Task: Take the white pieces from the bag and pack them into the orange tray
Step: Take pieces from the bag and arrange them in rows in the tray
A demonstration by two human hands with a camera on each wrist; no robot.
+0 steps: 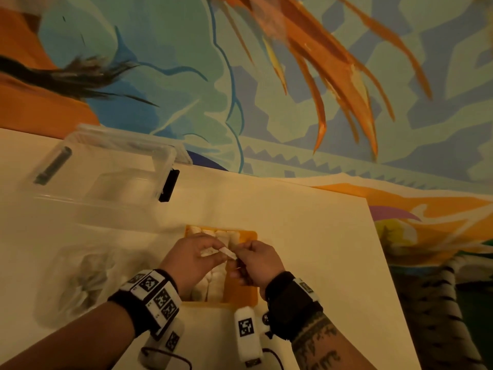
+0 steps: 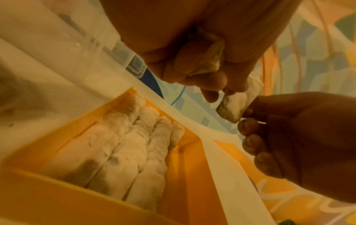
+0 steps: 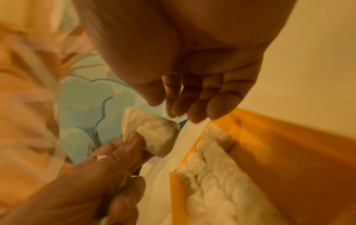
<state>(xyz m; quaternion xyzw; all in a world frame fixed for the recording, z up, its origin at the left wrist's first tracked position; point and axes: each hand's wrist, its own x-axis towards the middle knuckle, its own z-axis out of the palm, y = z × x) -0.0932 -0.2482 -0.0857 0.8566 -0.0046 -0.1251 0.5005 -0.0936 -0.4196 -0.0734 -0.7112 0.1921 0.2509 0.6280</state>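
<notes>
Left hand (image 1: 190,259) is pinching the white piece (image 1: 226,252) at frame centre, long axis slanting toward the right hand (image 1: 257,263), whose fingertips are touching its end above the orange tray (image 1: 246,289).

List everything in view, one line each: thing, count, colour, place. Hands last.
orange tray: one, orange, table centre, under the hands
packed white pieces: several, white, in rows filling the tray's left part
held white piece: one, white, above the tray
bag: one, clear, left of the tray, white pieces inside
storage box: one, clear, black latches, far left
table: one, cream
left hand: pinches the held white piece
right hand: fingertips at the piece's other end
</notes>
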